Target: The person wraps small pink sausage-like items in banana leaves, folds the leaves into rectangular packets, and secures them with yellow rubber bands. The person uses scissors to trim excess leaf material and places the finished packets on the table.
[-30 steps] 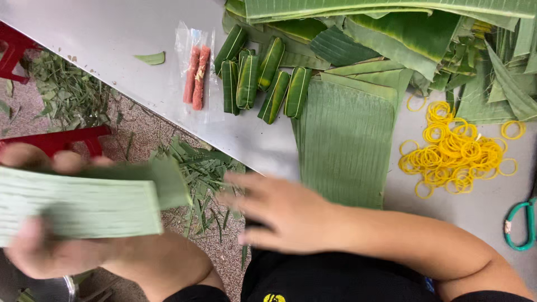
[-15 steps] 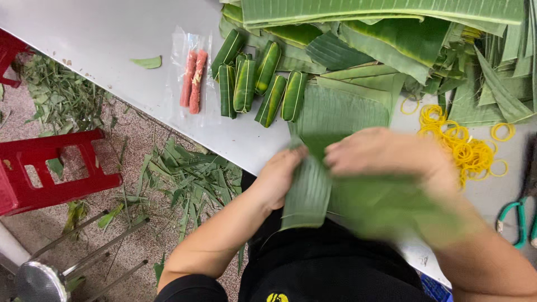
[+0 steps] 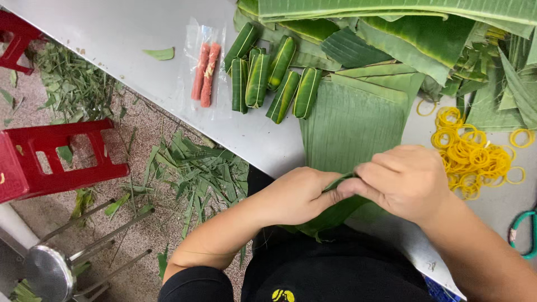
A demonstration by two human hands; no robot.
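Note:
My left hand [image 3: 296,196] and my right hand [image 3: 403,182] meet at the table's near edge, both pinching a folded strip of green banana leaf [image 3: 335,215] between the fingertips. The leaf hangs down below the hands over my lap. Under the hands lies a flat stack of banana leaf sheets [image 3: 352,123]. Two pink sausage sticks [image 3: 205,74] rest on a clear plastic wrapper at the far left of the table. Beside them lie several finished leaf-wrapped rolls [image 3: 271,78].
A pile of yellow rubber bands [image 3: 470,154] sits right of my hands, with green-handled scissors [image 3: 523,232] at the right edge. Large banana leaves [image 3: 414,28] fill the back. On the floor are leaf scraps [image 3: 196,173], a red plastic stool [image 3: 53,156] and a metal stool [image 3: 50,271].
A second ago my left hand held a leaf strip out at the left while the right was free. Both hands came together over the leaf stack and now pinch it folded.

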